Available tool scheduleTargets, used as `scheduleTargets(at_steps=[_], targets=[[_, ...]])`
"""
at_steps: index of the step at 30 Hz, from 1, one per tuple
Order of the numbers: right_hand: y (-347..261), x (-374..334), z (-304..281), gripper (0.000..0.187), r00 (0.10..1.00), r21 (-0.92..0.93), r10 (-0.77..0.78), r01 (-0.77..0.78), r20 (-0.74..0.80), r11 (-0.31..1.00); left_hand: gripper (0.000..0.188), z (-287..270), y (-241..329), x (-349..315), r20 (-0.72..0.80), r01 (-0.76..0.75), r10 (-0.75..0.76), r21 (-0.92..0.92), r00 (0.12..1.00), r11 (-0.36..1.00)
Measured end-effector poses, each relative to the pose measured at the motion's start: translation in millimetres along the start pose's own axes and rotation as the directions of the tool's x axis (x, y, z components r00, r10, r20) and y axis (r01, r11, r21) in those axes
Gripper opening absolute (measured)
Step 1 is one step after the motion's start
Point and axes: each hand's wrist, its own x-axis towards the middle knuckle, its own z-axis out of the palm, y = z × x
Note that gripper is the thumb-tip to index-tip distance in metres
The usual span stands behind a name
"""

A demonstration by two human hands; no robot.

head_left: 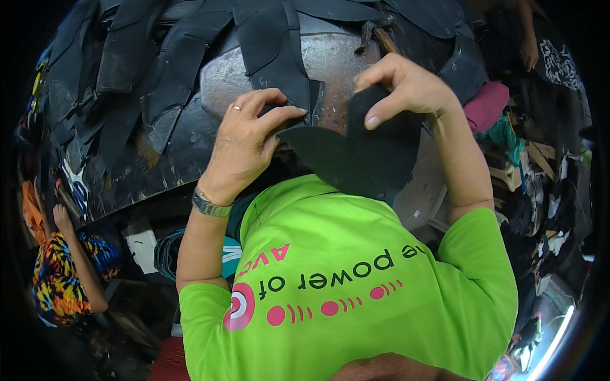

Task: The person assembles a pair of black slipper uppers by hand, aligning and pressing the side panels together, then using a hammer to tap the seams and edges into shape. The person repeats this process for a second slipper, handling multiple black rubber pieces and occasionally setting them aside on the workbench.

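Held up in front of my chest is a black shoe-upper piece [375, 159], thin, flexible and spread in a V shape. My left hand [244, 140], with a ring and a metal wristwatch, pinches its left tip between thumb and fingers. My right hand [410, 86] grips its upper right end, thumb on the near face and the fingers curled behind, partly hidden. Just beyond my hands, another black upper [270, 47] lies over a worn, pale metal plate [219, 76] on the dark worktable [171, 181].
More black uppers [181, 51] drape across the table's far side. A hammer [384, 39] lies behind my right hand. Scissors [77, 187] rest at the left edge, near a person in a colourful patterned garment [60, 273]. Cloths [488, 106] and scraps pile up at right.
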Motion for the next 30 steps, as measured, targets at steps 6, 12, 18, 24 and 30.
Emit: scheduleTargets(at_steps=[6,12,18,24,30], targets=[[-3.3,13.0,10.2,0.033,0.989,0.433,0.062,0.003,-0.136,0.902,0.049,-10.4,-0.8,-6.0,0.107,-0.046,0.046,0.000,0.993,0.999],[2.7,14.2,28.3,0.034,0.982,0.040,0.057,-0.051,-0.182,0.998,0.054,-25.7,-9.1,-5.8,0.200,-0.049,0.091,-0.205,0.976,0.977],[0.6,7.3,32.8,0.029,0.967,-0.028,-0.074,0.070,-0.243,0.997,0.044,-13.5,-1.3,-0.1,-0.001,0.096,-0.099,-0.269,0.995,0.958],[11.1,13.2,42.0,0.034,0.928,-0.112,-0.058,0.018,-0.369,0.994,0.038,6.2,4.1,2.7,-0.155,0.146,-0.169,-0.149,0.973,0.978],[12.1,13.2,43.2,0.024,0.927,-0.077,-0.077,0.052,-0.368,0.996,0.037,6.3,4.9,2.8,-0.150,0.187,-0.211,-0.156,0.966,0.970]])
